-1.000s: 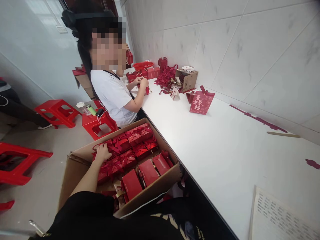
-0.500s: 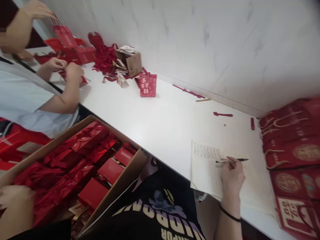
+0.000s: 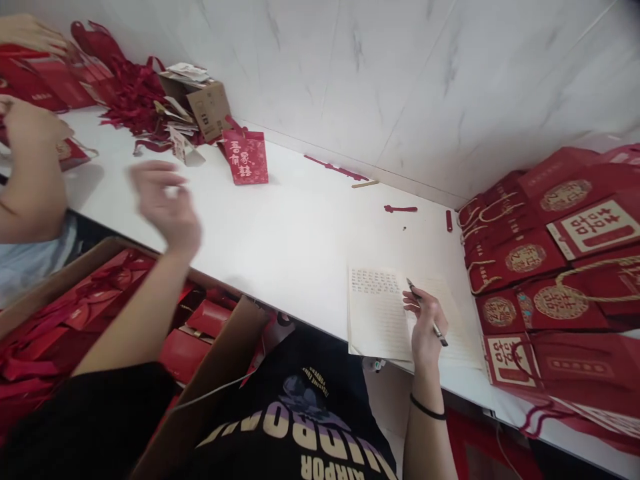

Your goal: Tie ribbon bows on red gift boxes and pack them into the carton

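My right hand (image 3: 427, 330) is closed around a pen (image 3: 440, 335), held slantwise over an open notebook (image 3: 377, 327). Lines of handwriting fill the upper part of the notebook's left page. A black band circles my right wrist. My left hand (image 3: 167, 210), somewhat blurred, hovers above the white table (image 3: 295, 227) with loosely bent fingers apart and nothing visible in it. The nearest thing to it is a small red gift bag (image 3: 246, 159) with white characters, standing upright to its right.
A cardboard box of red gift boxes (image 3: 200, 327) stands below the table's front edge. Red ribbons (image 3: 133, 93) and a small carton (image 3: 207, 110) lie at the back left. Red paper bags (image 3: 530, 260) are stacked at the right. Another person's arm (image 3: 35, 160) is at the left.
My left hand has risen from over the box of gift boxes to above the table. In my right hand the pen has turned, its far end now pointing toward me. The view has shifted right.
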A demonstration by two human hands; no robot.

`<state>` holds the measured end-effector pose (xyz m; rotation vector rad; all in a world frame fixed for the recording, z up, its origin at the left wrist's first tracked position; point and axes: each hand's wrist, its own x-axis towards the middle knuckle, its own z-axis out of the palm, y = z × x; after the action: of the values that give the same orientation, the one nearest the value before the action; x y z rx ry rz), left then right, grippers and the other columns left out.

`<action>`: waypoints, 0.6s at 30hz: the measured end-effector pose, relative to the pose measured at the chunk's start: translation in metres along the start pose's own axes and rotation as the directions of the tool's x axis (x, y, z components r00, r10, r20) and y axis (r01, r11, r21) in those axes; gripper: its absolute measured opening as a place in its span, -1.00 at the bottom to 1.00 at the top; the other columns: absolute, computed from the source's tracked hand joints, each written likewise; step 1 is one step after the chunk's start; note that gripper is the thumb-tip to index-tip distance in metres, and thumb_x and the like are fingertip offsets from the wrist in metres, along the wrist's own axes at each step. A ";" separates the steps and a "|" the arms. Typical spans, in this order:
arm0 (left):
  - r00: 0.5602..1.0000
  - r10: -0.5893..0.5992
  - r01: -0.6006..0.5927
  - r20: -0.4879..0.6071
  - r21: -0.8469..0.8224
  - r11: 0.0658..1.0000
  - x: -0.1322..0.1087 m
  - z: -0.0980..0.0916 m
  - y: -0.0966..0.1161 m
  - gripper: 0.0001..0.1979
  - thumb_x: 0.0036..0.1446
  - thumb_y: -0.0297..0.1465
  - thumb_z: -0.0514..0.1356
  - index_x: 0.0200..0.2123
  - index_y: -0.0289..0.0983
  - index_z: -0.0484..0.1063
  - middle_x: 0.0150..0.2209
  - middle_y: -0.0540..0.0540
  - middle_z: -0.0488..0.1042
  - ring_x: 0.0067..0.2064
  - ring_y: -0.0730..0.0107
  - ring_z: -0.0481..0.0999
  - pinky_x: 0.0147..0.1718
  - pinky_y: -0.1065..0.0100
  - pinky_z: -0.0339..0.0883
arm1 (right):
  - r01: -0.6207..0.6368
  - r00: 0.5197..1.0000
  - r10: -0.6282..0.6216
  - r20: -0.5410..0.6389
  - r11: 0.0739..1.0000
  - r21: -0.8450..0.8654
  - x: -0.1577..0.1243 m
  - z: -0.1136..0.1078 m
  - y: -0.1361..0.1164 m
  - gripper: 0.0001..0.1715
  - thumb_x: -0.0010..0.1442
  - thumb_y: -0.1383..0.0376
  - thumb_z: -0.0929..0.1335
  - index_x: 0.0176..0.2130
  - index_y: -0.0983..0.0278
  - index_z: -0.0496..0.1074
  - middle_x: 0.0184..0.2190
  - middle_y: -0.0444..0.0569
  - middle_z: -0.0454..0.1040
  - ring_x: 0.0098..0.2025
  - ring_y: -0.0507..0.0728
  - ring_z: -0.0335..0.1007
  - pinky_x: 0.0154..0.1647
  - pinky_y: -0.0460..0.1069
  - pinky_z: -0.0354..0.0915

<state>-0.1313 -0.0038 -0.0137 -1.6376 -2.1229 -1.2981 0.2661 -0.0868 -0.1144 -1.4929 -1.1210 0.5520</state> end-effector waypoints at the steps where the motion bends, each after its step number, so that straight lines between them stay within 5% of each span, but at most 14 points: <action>1: 0.999 0.038 -0.038 -0.005 -0.054 0.998 -0.004 0.027 0.023 -0.71 0.17 -0.64 -0.19 -0.17 -0.40 0.24 -0.09 -0.11 0.29 0.05 0.36 0.28 0.03 0.17 0.21 | -0.056 0.998 0.056 0.007 0.998 0.005 0.001 0.000 0.000 -0.44 0.09 -0.14 0.30 -0.27 0.32 0.36 -0.37 0.09 0.47 -0.33 0.19 0.42 -0.35 0.04 0.35; 2: 0.985 0.139 -0.099 0.104 -0.319 0.942 -0.012 0.055 0.048 -0.72 0.13 -0.66 -0.17 -0.26 -0.36 0.27 -0.17 -0.13 0.33 -0.05 0.39 0.34 -0.02 0.22 0.26 | -0.112 0.994 0.112 0.004 0.993 0.020 0.002 0.000 0.000 -0.49 0.02 -0.08 0.38 -0.30 0.30 0.34 -0.43 0.04 0.47 -0.37 0.17 0.42 -0.39 0.02 0.34; 6: 0.768 0.497 -0.222 0.403 -0.559 0.798 -0.070 0.150 0.144 -0.90 0.05 -0.55 0.08 -0.39 -0.26 0.35 -0.36 -0.01 0.44 -0.32 0.49 0.43 -0.33 0.46 0.35 | -0.221 0.975 0.221 0.016 0.968 0.123 0.013 0.006 -0.001 -0.55 -0.02 -0.02 0.44 -0.43 0.25 0.25 -0.59 -0.09 0.42 -0.54 0.09 0.35 -0.55 -0.08 0.26; 7: 0.660 0.578 -0.231 0.480 -0.602 0.764 -0.085 0.167 0.162 -0.92 0.03 -0.52 0.12 -0.39 -0.26 0.37 -0.37 0.00 0.45 -0.35 0.49 0.44 -0.35 0.46 0.35 | -0.224 0.975 0.222 0.030 0.965 0.140 0.015 0.008 0.000 -0.54 0.02 -0.03 0.41 -0.48 0.25 0.23 -0.61 -0.10 0.40 -0.56 0.07 0.32 -0.56 -0.09 0.23; 8: 0.507 0.641 -0.221 0.577 -0.632 0.743 -0.099 0.180 0.176 -0.92 0.05 -0.49 0.12 -0.35 -0.25 0.40 -0.35 -0.01 0.47 -0.33 0.48 0.45 -0.32 0.44 0.34 | -0.228 0.974 0.224 0.043 0.961 0.158 0.018 0.011 0.002 -0.53 0.06 -0.05 0.38 -0.51 0.25 0.21 -0.63 -0.10 0.38 -0.58 0.05 0.29 -0.58 -0.09 0.21; 10: 0.357 0.673 -0.205 0.648 -0.649 0.733 -0.119 0.199 0.192 -0.91 0.07 -0.45 0.13 -0.34 -0.26 0.43 -0.37 -0.01 0.49 -0.33 0.44 0.46 -0.28 0.39 0.33 | -0.240 0.970 0.228 0.083 0.952 0.188 0.021 0.015 0.006 -0.54 0.08 -0.05 0.36 -0.51 0.25 0.23 -0.64 -0.12 0.36 -0.59 0.04 0.25 -0.58 -0.10 0.19; 11: 0.322 0.673 -0.201 0.666 -0.646 0.736 -0.125 0.205 0.196 -0.90 0.09 -0.44 0.13 -0.35 -0.27 0.44 -0.38 -0.02 0.50 -0.32 0.41 0.46 -0.25 0.36 0.31 | -0.244 0.968 0.227 0.105 0.951 0.190 0.022 0.017 0.007 -0.56 0.07 -0.03 0.36 -0.49 0.26 0.26 -0.63 -0.13 0.35 -0.58 0.03 0.24 -0.57 -0.10 0.19; 18: 0.273 0.681 -0.231 0.679 -0.641 0.732 -0.132 0.215 0.187 -0.88 0.13 -0.48 0.10 -0.35 -0.26 0.44 -0.33 -0.05 0.50 -0.21 0.30 0.41 -0.10 0.21 0.18 | -0.240 0.964 0.230 0.129 0.968 0.066 0.028 0.017 0.011 -0.62 -0.06 0.14 0.44 -0.58 0.25 0.19 -0.66 -0.21 0.22 -0.60 0.00 0.11 -0.61 -0.11 0.08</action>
<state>0.1556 0.0587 -0.1243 -3.4464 -1.3072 -0.6853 0.2681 -0.0529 -0.1225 -1.5484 -1.0060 0.8527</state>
